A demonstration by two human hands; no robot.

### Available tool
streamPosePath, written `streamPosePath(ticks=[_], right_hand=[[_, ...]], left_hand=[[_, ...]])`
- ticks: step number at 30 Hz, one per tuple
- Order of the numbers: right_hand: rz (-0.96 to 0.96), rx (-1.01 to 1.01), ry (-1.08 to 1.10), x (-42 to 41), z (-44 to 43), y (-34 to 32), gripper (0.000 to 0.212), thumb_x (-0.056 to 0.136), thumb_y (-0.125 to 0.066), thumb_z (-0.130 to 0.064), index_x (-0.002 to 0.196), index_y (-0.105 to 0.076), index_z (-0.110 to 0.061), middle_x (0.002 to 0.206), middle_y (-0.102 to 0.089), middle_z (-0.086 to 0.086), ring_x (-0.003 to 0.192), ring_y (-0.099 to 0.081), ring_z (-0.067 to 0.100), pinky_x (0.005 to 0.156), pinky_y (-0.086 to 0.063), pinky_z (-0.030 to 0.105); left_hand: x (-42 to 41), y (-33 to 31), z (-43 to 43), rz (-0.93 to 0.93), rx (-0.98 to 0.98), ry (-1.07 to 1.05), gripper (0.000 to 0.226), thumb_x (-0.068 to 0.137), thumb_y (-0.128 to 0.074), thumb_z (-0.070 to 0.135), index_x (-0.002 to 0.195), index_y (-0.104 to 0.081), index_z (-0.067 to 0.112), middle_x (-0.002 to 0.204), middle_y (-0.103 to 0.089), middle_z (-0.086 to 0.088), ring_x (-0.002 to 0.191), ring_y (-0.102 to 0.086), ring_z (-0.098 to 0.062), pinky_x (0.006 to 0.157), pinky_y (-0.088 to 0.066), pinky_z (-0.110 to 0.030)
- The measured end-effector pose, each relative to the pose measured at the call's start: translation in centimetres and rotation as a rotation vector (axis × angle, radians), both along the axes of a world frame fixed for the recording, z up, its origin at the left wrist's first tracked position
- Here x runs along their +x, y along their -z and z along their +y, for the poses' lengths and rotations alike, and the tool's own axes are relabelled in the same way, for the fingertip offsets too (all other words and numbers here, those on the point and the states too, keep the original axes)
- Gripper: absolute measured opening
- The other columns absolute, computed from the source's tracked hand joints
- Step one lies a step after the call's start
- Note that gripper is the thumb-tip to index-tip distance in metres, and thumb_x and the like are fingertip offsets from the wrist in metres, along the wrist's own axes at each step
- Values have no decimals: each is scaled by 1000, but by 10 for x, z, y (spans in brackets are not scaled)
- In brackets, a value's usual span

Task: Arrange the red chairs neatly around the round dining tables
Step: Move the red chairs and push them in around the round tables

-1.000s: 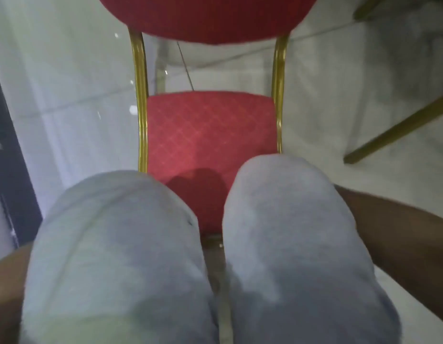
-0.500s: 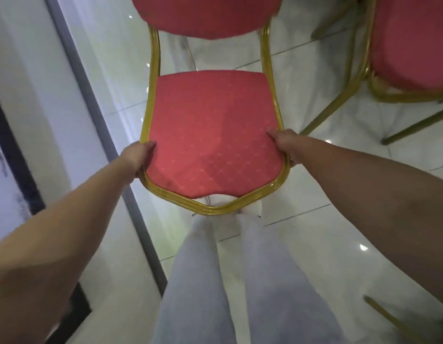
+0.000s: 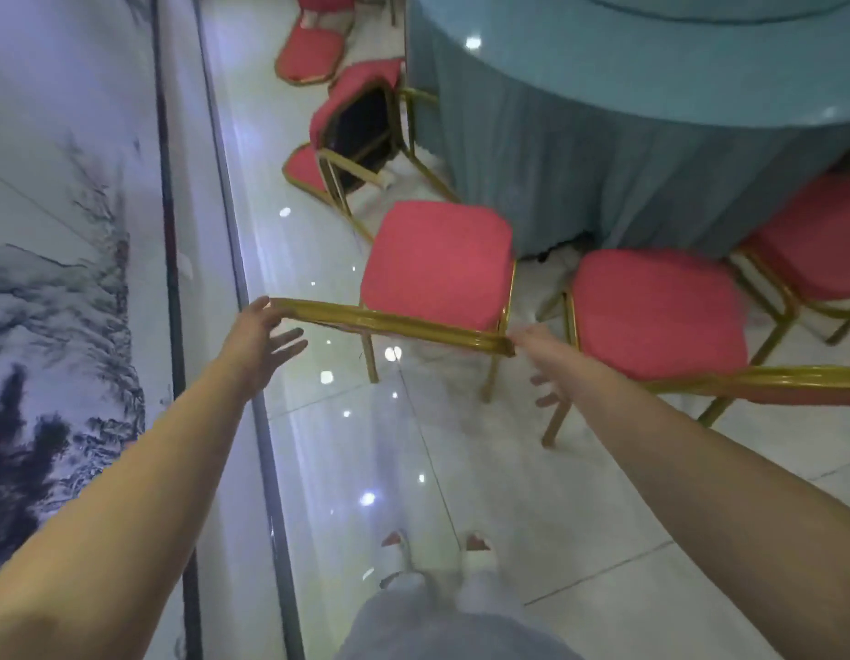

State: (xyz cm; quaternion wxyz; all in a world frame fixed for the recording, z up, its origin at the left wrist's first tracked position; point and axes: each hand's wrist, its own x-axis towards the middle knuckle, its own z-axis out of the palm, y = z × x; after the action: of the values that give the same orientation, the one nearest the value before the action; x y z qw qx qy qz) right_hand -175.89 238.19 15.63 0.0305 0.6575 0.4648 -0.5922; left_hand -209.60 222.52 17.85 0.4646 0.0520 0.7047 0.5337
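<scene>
**Hands now at the chair back, not at the seat**

Half a second ago your two hands held the sides of a red seat. Now they are at the two ends of the gold top rail (image 3: 389, 326) of the chair (image 3: 437, 264), and you stand behind it. This chair stands on the floor (image 3: 509, 493) with its seat turned toward the round table (image 3: 651, 88), near the blue cloth but not yet under it.

I judge the step in hand to be setting this chair straight at the table. To do it well, take the rail firmly at both ends and push with equal force, so the chair does not turn. Keep it apart from the neighbour chair (image 3: 656, 312) on the right, which is just beside it. Mind also the tipped chair (image 3: 361, 121) that leans further on the left; its gold legs come near.

Your left hand (image 3: 263, 335) is wide open, the fingers straight and spread. Only its upper edge touches the left end of the rail, so it holds nothing. Your right hand (image 3: 540, 359) is at the right end of the rail, but it is blurred. I cannot tell if its fingers close round the rail or only rest against it.

On your left, the painted wall panel (image 3: 56, 278) runs close along the passage.
</scene>
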Motion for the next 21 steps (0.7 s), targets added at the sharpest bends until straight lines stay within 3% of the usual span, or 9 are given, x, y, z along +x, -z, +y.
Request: streamPosePath(ticks=[3,5,8,12,17,21], right_hand=[[72,41,-40,14,-4,-12,52,85,-65,-56,130,-49,-34,125,-43,-5,118,-44,29,84,-41,49],[84,49,-66,23,-14,-13,53,88,-62,-55,134,-48,-34,124,-43,-6,116,-43,26,86,-40,47],[88,79,-61,33,-31,-13,46,93,-56,-47,135,-47,-31,125,-45,-4,111,-42,23,89,-40,46],[82,161,-82,43,-51,-20,52,95,-60,-41,141,-46,-21,136,-47,2,121,-46,26,93,-41,42],[88,312,97,61,-82,-36,62,95,-62,-32,150,-38,-17,152,-41,5,128,-47,22,90,-40,28],[71,336,215,84,-127,-51,64,92,-64,-36,149,-37,-24,150,-41,0,122,-43,13,94,-35,25]], left_hand=[[16,-25,19,149,-109,197,52,94,-62,18,142,-44,23,125,-58,-7,113,-57,-31,84,-56,-40],[29,-32,26,204,-155,347,55,91,-66,22,141,-46,26,128,-58,-6,114,-57,-27,79,-55,-35],[51,-34,30,273,-156,505,55,88,-69,26,139,-48,30,135,-52,-6,114,-56,-22,87,-53,-36],[80,-30,28,344,-119,732,54,87,-70,32,136,-48,37,141,-45,-1,114,-54,-19,89,-50,-34],[107,-29,31,430,-65,1017,63,84,-70,41,142,-43,39,144,-43,5,110,-56,-8,97,-49,-36],[131,-33,37,445,19,1219,68,85,-69,42,146,-39,37,148,-41,4,124,-52,-16,105,-44,-39]])
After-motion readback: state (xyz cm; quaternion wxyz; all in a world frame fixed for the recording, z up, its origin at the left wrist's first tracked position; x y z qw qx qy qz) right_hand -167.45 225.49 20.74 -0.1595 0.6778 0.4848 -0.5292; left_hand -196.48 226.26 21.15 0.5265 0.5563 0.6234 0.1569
